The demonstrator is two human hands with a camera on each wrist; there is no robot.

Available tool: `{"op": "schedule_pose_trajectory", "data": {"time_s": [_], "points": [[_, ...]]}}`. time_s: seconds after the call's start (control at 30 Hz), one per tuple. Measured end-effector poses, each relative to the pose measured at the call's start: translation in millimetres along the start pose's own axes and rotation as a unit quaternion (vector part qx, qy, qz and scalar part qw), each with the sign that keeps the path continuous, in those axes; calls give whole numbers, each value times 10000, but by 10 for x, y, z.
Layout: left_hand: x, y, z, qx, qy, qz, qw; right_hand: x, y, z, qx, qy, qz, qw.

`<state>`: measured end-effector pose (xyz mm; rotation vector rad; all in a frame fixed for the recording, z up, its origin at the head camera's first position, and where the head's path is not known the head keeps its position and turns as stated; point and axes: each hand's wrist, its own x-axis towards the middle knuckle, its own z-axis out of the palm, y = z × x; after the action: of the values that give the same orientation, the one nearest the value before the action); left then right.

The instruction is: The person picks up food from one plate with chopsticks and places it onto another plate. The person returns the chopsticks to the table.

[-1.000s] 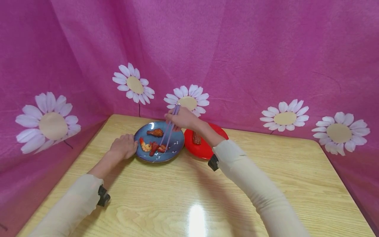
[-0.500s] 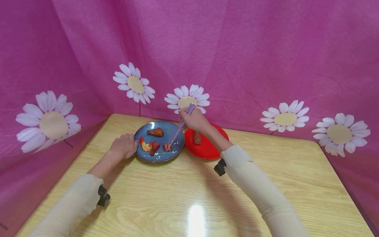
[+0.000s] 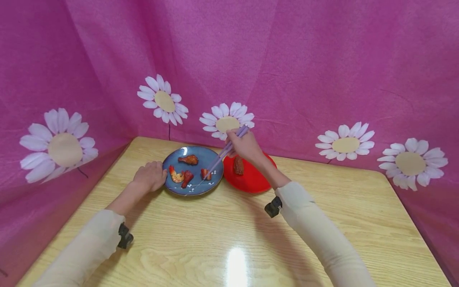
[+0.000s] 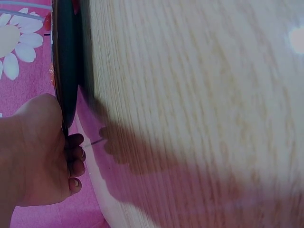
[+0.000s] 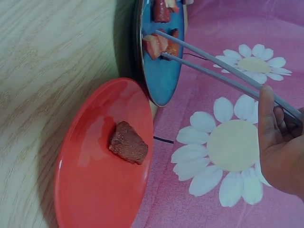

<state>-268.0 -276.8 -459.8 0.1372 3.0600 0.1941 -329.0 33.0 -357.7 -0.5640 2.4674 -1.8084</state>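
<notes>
My right hand (image 3: 247,146) holds a pair of purple chopsticks (image 3: 225,152) over the blue plate (image 3: 209,159). Their tips are at a small reddish, pale-banded piece of meat (image 5: 156,45) on the plate's right side; whether they pinch it I cannot tell. Farther left on this plate are a shrimp (image 3: 175,175), a small red drumstick (image 3: 187,179) and a browned drumstick (image 3: 188,160). At the left rim, my left hand (image 3: 151,176) grips the plate, with its edge between thumb and fingers in the left wrist view (image 4: 42,156).
Just right of the blue plate stands a red plate (image 3: 251,181) bearing a brown slab of meat (image 3: 238,166). Both plates are near the back edge of the wooden table (image 3: 201,235). A pink cloth (image 3: 287,79) with printed daisies hangs behind.
My right hand and the chopsticks have moved right. The banded piece of meat has shifted right on the blue plate, away from the red drumstick. The left hand stays at the rim.
</notes>
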Motion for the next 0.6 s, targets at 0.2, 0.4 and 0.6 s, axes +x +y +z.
{"op": "schedule_pose_trajectory", "data": {"time_s": [0.2, 0.4, 0.6], "points": [[0, 4, -1, -29, 64, 2, 10000, -29, -58, -55, -50, 95, -89, 9999], [-8, 3, 0, -15, 121, 24, 9999, -47, -82, -142, -22, 126, -58, 9999], [-6, 13, -8, -28, -26, -35, 10000, -83, -116, -278, -89, 268, -13, 9996]]}}
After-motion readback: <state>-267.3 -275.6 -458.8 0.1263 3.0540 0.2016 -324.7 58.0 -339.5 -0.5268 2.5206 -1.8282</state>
